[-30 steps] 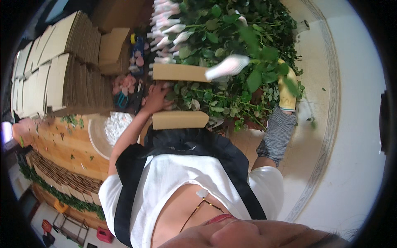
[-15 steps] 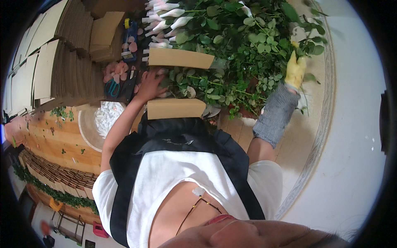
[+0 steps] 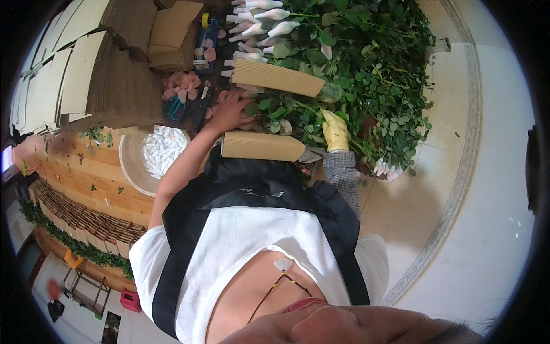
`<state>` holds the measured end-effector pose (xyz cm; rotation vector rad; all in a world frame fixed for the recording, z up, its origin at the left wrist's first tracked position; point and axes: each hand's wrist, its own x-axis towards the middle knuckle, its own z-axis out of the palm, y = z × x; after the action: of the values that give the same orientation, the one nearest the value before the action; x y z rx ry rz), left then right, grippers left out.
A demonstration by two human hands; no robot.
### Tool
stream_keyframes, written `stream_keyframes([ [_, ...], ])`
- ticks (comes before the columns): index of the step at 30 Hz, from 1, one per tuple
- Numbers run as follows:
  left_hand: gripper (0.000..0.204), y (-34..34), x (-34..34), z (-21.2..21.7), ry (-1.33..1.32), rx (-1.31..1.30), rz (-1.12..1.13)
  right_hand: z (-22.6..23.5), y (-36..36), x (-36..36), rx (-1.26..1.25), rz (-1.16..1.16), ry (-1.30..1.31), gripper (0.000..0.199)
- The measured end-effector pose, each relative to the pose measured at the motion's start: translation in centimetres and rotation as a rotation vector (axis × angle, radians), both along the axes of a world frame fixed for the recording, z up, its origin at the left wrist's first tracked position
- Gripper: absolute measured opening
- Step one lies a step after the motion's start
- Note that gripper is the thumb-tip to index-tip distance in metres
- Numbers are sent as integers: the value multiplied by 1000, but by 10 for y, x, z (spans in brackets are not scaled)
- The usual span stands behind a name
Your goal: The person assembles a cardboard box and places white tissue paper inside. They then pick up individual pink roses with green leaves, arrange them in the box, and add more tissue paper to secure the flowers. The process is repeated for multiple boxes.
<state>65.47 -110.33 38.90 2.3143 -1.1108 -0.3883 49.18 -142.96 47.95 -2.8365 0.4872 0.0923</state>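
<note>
White wall (image 3: 507,137) at right — beige tiled floor (image 3: 438,155) with patterned border (image 3: 460,183) — wooden tabletop (image 3: 71,172) at left

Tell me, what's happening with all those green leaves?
A person is handling leafy stems that lie between two cardboard pieces. Their bare left hand is spread at the left end of the stems. Their right hand, in a yellow glove, is among the leaves farther right; whether it holds any is hard to see. Beyond lie more stems with white sleeves on their ends. A tub of small white pieces sits left.
</note>
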Motion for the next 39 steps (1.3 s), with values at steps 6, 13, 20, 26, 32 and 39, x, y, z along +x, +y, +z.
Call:
stream_keyframes([
  [6, 66, -4, 8, 20, -42, -119, -47, -51, 16, 6, -283, 64, 175, 22],
  [13, 74, -9, 5, 33, 120, -35, -1, 30, 10, 4, 36, 68, -8, 30],
  [20, 76, -6, 6, 19, 66, -146, 19, 40, 9, 21, -166, -430, -520, 40],
  [26, 78, -6, 7, 19, -258, -307, -38, -39, -49, -8, -458, -654, -333, 31],
  [32, 77, 4, -5, 24, 39, -131, 99, 96, -76, -55, -524, -786, -629, 25],
  [39, 75, -12, 4, 21, 31, -107, 40, 200, -142, 18, -734, -223, -908, 36],
])
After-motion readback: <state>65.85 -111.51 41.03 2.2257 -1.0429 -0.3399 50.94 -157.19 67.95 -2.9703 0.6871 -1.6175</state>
